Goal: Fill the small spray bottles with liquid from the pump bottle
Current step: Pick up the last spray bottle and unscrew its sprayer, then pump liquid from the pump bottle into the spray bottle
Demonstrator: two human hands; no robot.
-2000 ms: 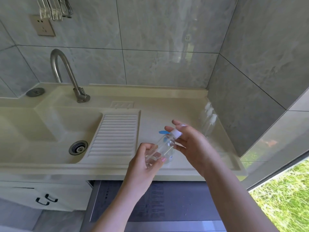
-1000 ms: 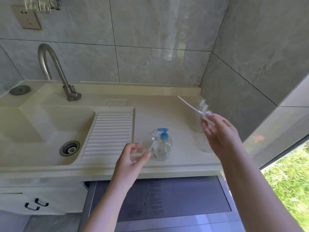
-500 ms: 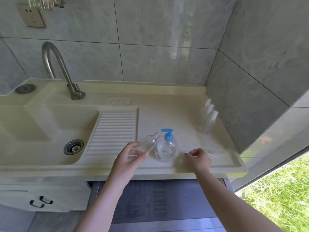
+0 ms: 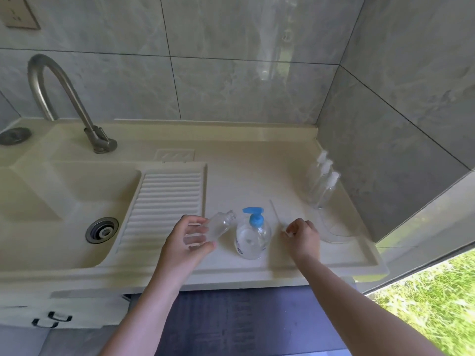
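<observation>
My left hand [image 4: 189,244] grips a small clear spray bottle [image 4: 219,225] with its top off, tilted so the open neck points up and right. Just right of it a round clear pump bottle [image 4: 253,236] with a blue pump head stands on the counter. Right of the pump bottle, my right hand [image 4: 302,236] rests at counter level, pinching the spray top [image 4: 281,224], whose thin white tube lies along the counter toward the wall. Three more small spray bottles [image 4: 325,186] with white tops stand against the right wall.
A cream counter [image 4: 246,176] with a ribbed washboard [image 4: 167,201] slopes into a sink [image 4: 66,201] with a drain and a steel tap [image 4: 64,98] on the left. A clear shallow dish [image 4: 339,231] lies near the right wall. Grey tiled walls close the back and right.
My right hand pulled the spray top with its tube out of the small bottle, swung it right, then lowered it to the counter beside the pump bottle. My left hand kept the bottle.
</observation>
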